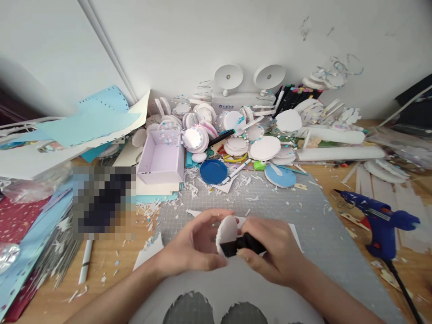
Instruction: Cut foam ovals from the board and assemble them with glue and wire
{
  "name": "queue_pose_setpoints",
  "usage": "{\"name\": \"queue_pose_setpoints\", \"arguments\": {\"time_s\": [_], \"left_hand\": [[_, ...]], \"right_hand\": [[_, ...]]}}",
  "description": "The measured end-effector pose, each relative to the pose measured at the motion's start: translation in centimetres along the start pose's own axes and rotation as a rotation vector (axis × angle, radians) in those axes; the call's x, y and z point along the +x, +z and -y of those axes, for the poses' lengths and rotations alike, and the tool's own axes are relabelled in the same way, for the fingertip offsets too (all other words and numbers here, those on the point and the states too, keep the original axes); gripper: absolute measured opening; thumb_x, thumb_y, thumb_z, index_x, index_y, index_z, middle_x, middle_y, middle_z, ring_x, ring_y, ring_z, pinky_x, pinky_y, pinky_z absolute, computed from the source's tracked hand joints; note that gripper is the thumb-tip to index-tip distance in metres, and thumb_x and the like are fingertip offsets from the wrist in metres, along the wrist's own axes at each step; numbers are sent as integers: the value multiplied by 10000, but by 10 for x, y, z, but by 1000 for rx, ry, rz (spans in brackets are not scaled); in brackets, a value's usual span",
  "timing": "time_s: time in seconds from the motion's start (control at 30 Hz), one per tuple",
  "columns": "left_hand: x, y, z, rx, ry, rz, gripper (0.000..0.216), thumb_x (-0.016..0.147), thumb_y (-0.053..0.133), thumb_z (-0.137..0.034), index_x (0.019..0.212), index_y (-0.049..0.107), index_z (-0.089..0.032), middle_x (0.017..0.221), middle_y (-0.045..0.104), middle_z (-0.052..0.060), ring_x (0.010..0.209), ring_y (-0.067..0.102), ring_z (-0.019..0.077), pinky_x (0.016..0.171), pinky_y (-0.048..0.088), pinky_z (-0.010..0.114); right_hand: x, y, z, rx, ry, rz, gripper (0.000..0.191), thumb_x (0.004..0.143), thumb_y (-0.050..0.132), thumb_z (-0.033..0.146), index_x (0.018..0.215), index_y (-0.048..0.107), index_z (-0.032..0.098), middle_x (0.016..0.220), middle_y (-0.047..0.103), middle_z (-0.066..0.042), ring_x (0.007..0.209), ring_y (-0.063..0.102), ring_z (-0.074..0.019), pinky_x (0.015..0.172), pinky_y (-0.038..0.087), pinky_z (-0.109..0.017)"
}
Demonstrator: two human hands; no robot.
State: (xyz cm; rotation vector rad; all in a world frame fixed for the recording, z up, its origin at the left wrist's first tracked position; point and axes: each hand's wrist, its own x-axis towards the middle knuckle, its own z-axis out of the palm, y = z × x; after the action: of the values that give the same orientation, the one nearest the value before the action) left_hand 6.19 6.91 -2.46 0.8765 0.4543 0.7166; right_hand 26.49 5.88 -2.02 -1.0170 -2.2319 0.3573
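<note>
A small white foam disc (227, 229) with a rough edge is gripped on edge between the fingers and thumb of my left hand (197, 243). My right hand (275, 247) is closed around a black utility knife (249, 244), whose dark, wide blade lies against the lower part of the disc. Both hands are over a white foam sheet (199, 282). Rough-edged round holes in that sheet show the grey cutting mat (317, 216) beneath.
A blue glue gun (380, 216) lies at the right, its cord trailing forward. Behind the mat are a lilac box (162, 157), a dark blue lid (213, 172), a light blue disc (280, 175) and heaps of white foam discs (265, 147). White scraps litter the mat.
</note>
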Motion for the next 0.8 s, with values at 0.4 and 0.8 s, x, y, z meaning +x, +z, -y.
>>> {"name": "queue_pose_setpoints", "arguments": {"time_s": [0.4,0.8], "left_hand": [[0,-5,4,115,-32,-37,719,603,744,-23,1260,537,-229,1240,594,101,1172,524,284,945,451,428],[0,-4,6,114,-29,-63,707,572,765,-18,1219,569,-227,1231,609,105,1161,545,303,949,450,464]], "right_hand": [[-1,5,3,-58,-33,67,357,920,416,498,731,464,199,581,517,7,478,463,-135,462,267,-262],[0,5,5,-71,-30,66,378,926,403,497,734,512,190,575,537,-3,480,502,-142,456,292,-267]]}}
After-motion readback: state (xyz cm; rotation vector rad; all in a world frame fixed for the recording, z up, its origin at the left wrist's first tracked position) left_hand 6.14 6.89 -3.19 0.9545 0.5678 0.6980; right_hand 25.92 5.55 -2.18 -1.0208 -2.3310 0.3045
